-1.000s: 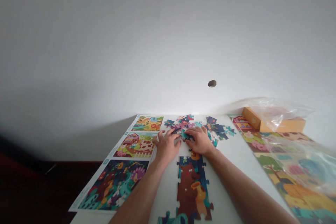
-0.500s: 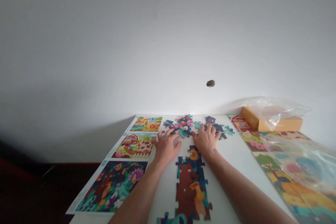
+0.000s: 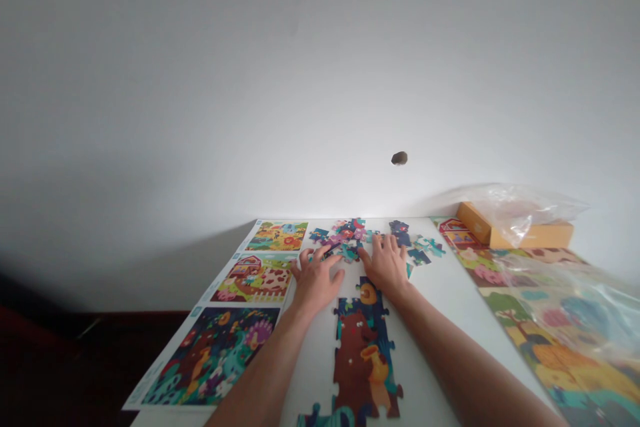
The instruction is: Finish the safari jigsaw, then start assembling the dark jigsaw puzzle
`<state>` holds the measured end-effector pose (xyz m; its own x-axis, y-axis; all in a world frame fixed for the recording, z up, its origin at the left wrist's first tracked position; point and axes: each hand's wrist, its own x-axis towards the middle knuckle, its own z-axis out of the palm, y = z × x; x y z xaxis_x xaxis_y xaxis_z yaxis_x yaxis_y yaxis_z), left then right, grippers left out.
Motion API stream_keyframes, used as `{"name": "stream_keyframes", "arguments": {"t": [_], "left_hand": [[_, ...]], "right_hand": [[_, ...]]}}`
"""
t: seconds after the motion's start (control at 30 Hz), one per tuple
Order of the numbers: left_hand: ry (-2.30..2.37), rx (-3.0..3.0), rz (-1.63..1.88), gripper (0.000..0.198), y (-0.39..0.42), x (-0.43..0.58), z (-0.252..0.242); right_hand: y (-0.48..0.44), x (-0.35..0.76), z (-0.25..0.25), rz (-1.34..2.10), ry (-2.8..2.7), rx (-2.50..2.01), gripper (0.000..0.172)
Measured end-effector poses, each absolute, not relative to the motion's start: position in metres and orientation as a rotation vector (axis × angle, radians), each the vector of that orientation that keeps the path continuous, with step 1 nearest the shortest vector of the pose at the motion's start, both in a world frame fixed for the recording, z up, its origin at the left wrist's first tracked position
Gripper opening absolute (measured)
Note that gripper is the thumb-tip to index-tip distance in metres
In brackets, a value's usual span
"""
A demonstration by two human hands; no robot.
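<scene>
Both my hands rest flat on the white table, fingers spread, with nothing visibly held. My left hand [image 3: 316,279] has its fingertips at the near edge of a heap of loose jigsaw pieces [image 3: 345,237]. My right hand [image 3: 385,265] lies just right of that heap, close to a second scatter of dark blue and teal pieces [image 3: 416,244]. Directly below both hands lies an assembled jigsaw section showing a brown bear [image 3: 361,365], its top end almost at my right wrist. Any pieces beneath my palms are hidden.
Along the table's left side lie several printed picture sheets [image 3: 211,356]. On the right, a large illustrated puzzle sheet [image 3: 555,340] lies partly under clear plastic. An orange box [image 3: 520,232] and a plastic bag [image 3: 520,208] stand at the back right, against a white wall.
My right hand moved right off the heap, then slid partly back toward it. My left hand stayed nearly still. The whole view shifted slightly.
</scene>
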<state>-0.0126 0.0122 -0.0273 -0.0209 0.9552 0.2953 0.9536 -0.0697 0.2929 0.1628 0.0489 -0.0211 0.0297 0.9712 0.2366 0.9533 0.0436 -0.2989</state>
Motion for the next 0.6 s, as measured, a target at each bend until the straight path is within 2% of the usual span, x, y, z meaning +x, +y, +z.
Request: {"name": "stream_keyframes", "arguments": {"t": [0.1, 0.17, 0.3, 0.47, 0.6], "left_hand": [[2.144, 2.191, 0.652, 0.032, 0.0118, -0.0118, -0.0258], [2.145, 2.189, 0.647, 0.033, 0.0116, -0.0117, -0.0252], [2.143, 2.186, 0.651, 0.032, 0.0119, -0.0124, -0.0262], [2.144, 2.196, 0.669, 0.032, 0.012, -0.0126, -0.0275], [2.141, 2.195, 0.667, 0.032, 0.0117, -0.0122, -0.0264]], "right_hand": [[0.0513, 0.1638, -0.0208, 0.172, -2.127, -1.701, 0.051], [0.0519, 0.164, -0.02, 0.146, -2.084, -1.721, 0.049], [0.0523, 0.1651, -0.0198, 0.107, -1.932, -1.909, 0.054], [0.0515, 0.1635, -0.0199, 0.209, -2.156, -1.716, 0.055], [0.0503, 0.162, -0.0194, 0.087, -1.97, -1.946, 0.057]]}}
